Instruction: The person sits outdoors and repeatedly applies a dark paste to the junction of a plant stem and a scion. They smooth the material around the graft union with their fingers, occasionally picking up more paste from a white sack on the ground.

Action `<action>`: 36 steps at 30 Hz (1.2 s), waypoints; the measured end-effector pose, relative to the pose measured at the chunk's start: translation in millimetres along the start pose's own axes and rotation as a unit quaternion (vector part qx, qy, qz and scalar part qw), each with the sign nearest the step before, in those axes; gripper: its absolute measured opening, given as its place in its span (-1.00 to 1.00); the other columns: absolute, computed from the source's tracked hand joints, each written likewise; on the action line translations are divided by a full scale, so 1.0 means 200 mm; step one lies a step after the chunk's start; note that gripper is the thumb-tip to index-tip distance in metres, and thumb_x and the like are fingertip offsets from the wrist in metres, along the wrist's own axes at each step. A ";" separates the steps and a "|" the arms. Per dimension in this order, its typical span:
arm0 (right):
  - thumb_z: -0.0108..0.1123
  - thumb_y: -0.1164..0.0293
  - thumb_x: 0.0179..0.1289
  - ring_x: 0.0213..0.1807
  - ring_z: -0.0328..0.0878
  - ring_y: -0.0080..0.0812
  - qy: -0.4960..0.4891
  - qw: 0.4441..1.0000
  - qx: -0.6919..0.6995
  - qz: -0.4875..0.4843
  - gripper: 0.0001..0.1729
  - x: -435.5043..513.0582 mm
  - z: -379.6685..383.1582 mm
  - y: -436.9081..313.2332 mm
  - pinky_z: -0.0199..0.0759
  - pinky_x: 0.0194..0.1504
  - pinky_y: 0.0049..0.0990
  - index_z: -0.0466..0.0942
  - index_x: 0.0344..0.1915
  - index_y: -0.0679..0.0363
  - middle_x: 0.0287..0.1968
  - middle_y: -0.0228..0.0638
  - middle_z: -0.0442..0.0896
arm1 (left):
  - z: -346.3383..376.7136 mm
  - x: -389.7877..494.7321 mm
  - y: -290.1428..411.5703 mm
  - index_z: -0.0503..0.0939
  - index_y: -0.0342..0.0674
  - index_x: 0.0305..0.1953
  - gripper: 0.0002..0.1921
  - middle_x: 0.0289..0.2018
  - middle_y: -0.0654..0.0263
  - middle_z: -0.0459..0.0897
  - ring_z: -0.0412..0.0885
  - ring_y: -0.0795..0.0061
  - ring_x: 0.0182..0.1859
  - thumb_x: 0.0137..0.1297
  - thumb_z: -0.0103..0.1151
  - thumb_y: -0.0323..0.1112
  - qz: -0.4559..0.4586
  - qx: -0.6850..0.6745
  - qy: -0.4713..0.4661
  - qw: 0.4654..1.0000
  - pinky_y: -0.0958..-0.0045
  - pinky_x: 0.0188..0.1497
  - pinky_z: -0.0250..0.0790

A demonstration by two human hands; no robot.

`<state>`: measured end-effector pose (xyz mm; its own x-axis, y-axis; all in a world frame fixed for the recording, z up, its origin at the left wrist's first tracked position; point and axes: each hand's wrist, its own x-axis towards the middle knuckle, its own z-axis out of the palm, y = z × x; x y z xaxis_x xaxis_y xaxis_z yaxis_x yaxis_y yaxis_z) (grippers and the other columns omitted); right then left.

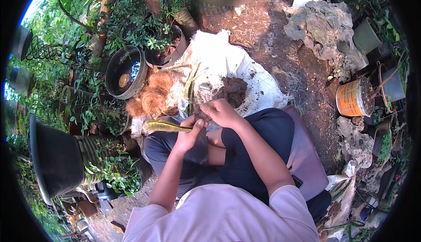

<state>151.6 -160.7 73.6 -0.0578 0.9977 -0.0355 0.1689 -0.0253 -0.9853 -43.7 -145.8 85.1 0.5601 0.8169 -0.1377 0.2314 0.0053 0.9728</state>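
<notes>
My left hand (189,136) grips a yellow-edged green snake plant leaf (166,126), which points out to the left. At the leaf's inner end sits a dark clump of soil (199,113). Thumb and fingers of my right hand (221,111) press on this clump from the right; the fingertips are partly hidden. Beyond my hands, a heap of dark moist soil (235,92) rests on a white woven sack (263,80). Another snake plant leaf (189,89) lies on the sack, near a small metallic cylinder (205,86). Brown coconut fibre (156,92) is piled at the left.
A round black basin (113,74) and potted plants border the left side. A big black pot (59,159) lies tipped at lower left. Rugged rock (322,28) and an orange paint bucket (350,98) stand at right. A phone (297,181) lies beside my right thigh.
</notes>
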 end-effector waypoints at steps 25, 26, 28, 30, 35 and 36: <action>0.17 0.18 0.37 0.34 0.39 -0.04 0.097 0.850 -0.501 0.133 -0.45 0.16 -0.34 0.30 0.24 0.32 0.17 0.42 0.34 -0.05 0.38 -0.26 0.41 | 0.01 -0.07 -0.22 0.61 -0.31 -0.16 -0.71 -0.33 0.38 0.62 0.51 0.64 -0.26 0.53 0.07 -0.18 -0.080 -0.167 0.076 0.980 0.55 -0.16 0.36; 0.15 0.06 0.39 0.49 0.17 -0.09 0.051 0.873 -0.436 0.214 -0.31 0.15 -0.33 0.30 -0.01 0.39 0.35 0.26 0.46 -0.14 0.52 -0.35 0.22 | 0.01 -0.07 -0.21 0.62 -0.30 -0.16 -0.72 -0.35 0.42 0.61 0.48 0.68 -0.29 0.53 0.08 -0.18 -0.098 -0.186 0.081 0.974 0.58 -0.21 0.34; 0.16 0.05 0.38 0.50 0.17 -0.08 0.078 0.843 -0.499 0.187 -0.28 0.14 -0.29 0.28 -0.03 0.40 0.35 0.23 0.49 -0.15 0.54 -0.33 0.18 | -0.02 -0.10 -0.18 0.60 -0.32 -0.14 -0.69 -0.32 0.36 0.62 0.54 0.61 -0.24 0.54 0.04 -0.15 -0.098 -0.186 0.062 0.976 0.53 -0.14 0.40; 0.17 0.04 0.38 0.44 0.27 -0.07 0.138 0.834 -0.520 0.124 -0.32 0.12 -0.24 0.24 0.07 0.40 0.20 0.33 0.43 -0.07 0.49 -0.25 0.27 | -0.06 -0.12 -0.16 0.58 -0.34 -0.13 -0.67 -0.31 0.35 0.62 0.56 0.59 -0.22 0.55 0.01 -0.14 -0.107 -0.175 0.051 0.977 0.51 -0.11 0.42; 0.07 0.11 0.48 0.12 0.60 -0.11 0.046 0.973 -0.222 -0.038 -0.54 0.01 -0.04 0.06 0.46 0.12 -0.25 0.55 0.17 0.17 0.09 -0.09 0.65 | -0.13 -0.17 -0.16 0.61 -0.30 -0.16 -0.75 -0.34 0.43 0.61 0.48 0.70 -0.27 0.55 0.02 -0.24 -0.049 -0.094 0.032 0.994 0.60 -0.18 0.34; 0.06 0.15 0.49 -0.01 0.62 -0.07 0.022 0.986 -0.154 -0.063 -0.60 -0.05 0.06 0.03 0.48 0.05 -0.24 0.57 0.08 0.21 -0.04 -0.09 0.67 | -0.13 -0.18 -0.17 0.60 -0.30 -0.18 -0.76 -0.34 0.44 0.61 0.47 0.70 -0.26 0.55 0.02 -0.25 -0.066 -0.086 0.022 0.994 0.59 -0.16 0.34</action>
<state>141.2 -171.9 66.8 -0.0563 0.9935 0.0985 0.4550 0.1134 -0.8832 -92.3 -160.3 62.3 0.4968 0.8274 -0.2619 0.1599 0.2093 0.9647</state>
